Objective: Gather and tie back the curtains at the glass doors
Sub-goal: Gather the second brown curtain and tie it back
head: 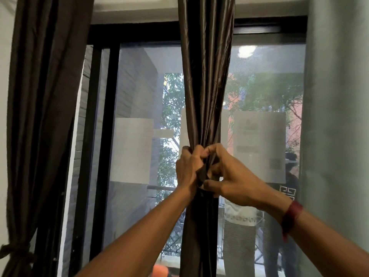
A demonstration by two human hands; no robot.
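A dark brown satin curtain (205, 76) hangs in the middle of the glass doors (139, 116), bunched into a narrow column. My left hand (187, 168) is clenched around the gathered cloth from the left. My right hand (229, 176) pinches a dark tie band (202, 176) against the bunch from the right. A second dark curtain (44, 96) hangs at the left. It is gathered low down by a knotted tie (16, 251).
A pale grey wall (337, 116) borders the doors on the right. Black door frames (93, 136) stand left of centre. White papers (259, 146) are stuck on the glass. A person's reflection shows at the lower right of the pane.
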